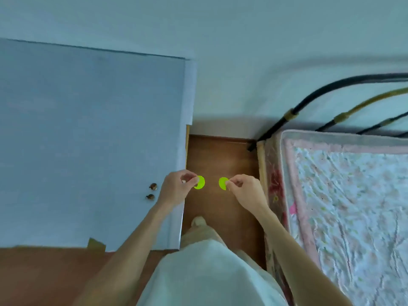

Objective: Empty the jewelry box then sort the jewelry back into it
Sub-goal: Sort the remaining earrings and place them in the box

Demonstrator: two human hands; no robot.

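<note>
No jewelry box or jewelry shows in this view. My left hand (176, 186) pinches a small round yellow-green disc (200, 183) between thumb and fingers. My right hand (245, 187) pinches a second yellow-green disc (223, 183) the same way. Both hands are held out at waist height over the brown wooden floor (220, 157), the two discs a short gap apart and facing each other.
A pale blue-grey cabinet top (88, 140) with two small round knobs (152, 192) fills the left. A bed with a floral quilt (348, 206) and a curved metal headboard (331, 102) stands on the right. A pale wall lies ahead; my foot (198, 221) shows below.
</note>
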